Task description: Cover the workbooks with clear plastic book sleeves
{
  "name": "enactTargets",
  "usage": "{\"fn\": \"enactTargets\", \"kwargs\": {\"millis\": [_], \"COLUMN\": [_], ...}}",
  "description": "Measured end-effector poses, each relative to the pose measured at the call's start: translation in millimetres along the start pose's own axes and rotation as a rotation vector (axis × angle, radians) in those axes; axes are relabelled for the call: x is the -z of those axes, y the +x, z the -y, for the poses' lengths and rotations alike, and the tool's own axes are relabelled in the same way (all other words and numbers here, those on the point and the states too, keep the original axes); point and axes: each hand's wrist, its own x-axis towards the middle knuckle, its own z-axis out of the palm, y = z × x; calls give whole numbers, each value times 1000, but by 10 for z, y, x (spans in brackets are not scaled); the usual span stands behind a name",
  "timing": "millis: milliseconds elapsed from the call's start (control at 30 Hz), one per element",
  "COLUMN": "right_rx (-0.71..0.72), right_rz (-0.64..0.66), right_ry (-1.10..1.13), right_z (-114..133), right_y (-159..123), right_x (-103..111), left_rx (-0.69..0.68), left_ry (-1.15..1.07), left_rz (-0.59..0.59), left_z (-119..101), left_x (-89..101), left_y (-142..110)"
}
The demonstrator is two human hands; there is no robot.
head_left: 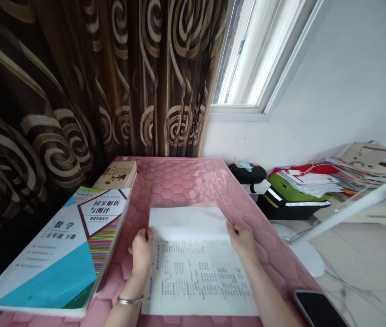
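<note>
A large printed paper sheet (206,281) lies on the pink padded table cover (175,179), its small print running sideways. Along the sheet's far end is a blank white strip (187,222), which looks folded over. My left hand (141,250), with a silver bangle on the wrist, pinches the left edge near the fold. On the opposite edge, at about the same height, my right hand (242,240) grips the paper between thumb and fingers. Both hands are closed, and parts of the fingers are hidden behind the paper.
At left lies a stack of workbooks (59,245), with smaller books (119,175) behind it. A phone (318,309) rests at the lower right. Beyond the table's right edge are a white lamp (302,250), a black case (247,171) and piled papers (310,181). A patterned curtain (152,91) hangs behind.
</note>
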Motion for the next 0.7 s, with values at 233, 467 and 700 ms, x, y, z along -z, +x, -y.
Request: {"fn": "enactTargets", "kwargs": {"millis": [233, 467, 700], "right_rx": [-14, -18, -74], "right_rz": [54, -26, 117], "right_ry": [176, 53, 179], "right_z": [-38, 81, 113], "right_y": [-7, -30, -77], "right_x": [92, 31, 235], "left_rx": [2, 31, 16], "left_ry": [126, 182, 158], "left_rz": [-19, -24, -57], "left_z": [-32, -77, -78], "left_x": [-48, -68, -87], "left_y": [-1, 6, 15]}}
